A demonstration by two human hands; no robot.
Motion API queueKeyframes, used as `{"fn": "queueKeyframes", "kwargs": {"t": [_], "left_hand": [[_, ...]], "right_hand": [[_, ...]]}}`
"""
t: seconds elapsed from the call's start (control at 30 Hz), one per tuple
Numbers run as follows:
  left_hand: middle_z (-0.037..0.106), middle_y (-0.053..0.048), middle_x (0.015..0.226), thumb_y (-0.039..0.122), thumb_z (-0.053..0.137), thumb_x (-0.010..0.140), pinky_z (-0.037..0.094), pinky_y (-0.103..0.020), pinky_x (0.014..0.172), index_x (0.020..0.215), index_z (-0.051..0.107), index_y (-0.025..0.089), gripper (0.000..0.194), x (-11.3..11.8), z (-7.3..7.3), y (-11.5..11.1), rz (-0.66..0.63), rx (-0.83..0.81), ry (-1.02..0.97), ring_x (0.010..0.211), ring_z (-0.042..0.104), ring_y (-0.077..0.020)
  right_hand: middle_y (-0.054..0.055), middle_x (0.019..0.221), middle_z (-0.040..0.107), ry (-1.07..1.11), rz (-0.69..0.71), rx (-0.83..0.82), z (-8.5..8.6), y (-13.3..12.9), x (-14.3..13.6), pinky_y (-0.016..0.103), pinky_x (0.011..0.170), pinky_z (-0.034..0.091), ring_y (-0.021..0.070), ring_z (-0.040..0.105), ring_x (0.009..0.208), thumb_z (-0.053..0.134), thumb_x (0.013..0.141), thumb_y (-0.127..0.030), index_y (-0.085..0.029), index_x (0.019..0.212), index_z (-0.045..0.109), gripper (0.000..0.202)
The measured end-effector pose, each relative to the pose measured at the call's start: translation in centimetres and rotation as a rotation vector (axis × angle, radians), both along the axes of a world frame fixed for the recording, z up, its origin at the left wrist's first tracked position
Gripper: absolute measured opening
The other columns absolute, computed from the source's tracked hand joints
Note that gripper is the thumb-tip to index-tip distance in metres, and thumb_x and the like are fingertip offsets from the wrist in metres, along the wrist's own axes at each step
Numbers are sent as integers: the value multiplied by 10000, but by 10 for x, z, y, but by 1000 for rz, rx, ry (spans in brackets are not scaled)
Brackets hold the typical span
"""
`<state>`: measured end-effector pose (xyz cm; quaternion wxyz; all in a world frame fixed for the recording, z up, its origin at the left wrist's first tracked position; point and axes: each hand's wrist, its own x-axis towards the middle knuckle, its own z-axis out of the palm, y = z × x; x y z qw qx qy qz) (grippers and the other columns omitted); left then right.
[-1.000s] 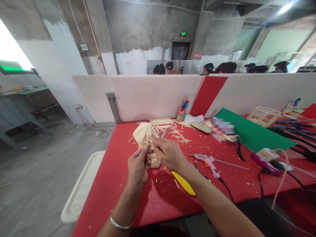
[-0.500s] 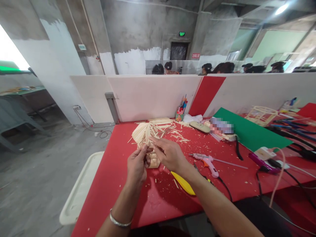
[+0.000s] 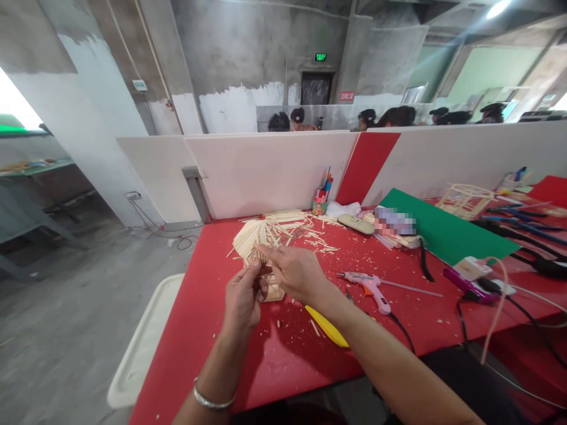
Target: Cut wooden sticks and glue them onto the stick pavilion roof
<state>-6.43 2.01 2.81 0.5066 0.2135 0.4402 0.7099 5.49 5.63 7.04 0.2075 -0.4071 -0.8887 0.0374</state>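
Observation:
Pale thin wooden sticks form a small model, with a fanned, layered top (image 3: 248, 237) and a framed lower part (image 3: 275, 293) showing beneath my hands. My left hand (image 3: 241, 295) is closed, its thumb and fingers pinching the model at the near edge of the fan. From the right, my right hand (image 3: 299, 274) reaches over it. Its index finger stretches to the sticks while the other fingers are bent and pressed together. Whatever lies between them is hidden. Loose wooden sticks (image 3: 287, 217) are heaped just behind the model.
A pink glue gun (image 3: 372, 289) and a yellow-handled tool (image 3: 328, 327) lie right of my hands on the red table (image 3: 190, 354). Farther off are a pencil cup (image 3: 319, 203), a green board (image 3: 434, 230), a purple power strip (image 3: 467, 286) and a stick frame (image 3: 465, 200).
My right hand has shifted slightly left over the model, its index finger lying farther across the sticks. My left hand keeps its pinch. The whole view has moved a little.

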Motion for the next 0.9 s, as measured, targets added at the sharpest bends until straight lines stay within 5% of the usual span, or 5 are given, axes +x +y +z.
{"fn": "queueKeyframes", "kwargs": {"t": [0.9], "left_hand": [[652, -33, 552, 355, 800, 567, 253, -150, 296, 622, 679, 94, 293, -5, 0, 0, 0, 11, 73, 339, 440, -40]], "right_hand": [[34, 931, 670, -51, -11, 60, -1, -1, -1, 247, 663, 421, 170, 616, 830, 354, 912, -259, -339, 1359, 426, 460]]}}
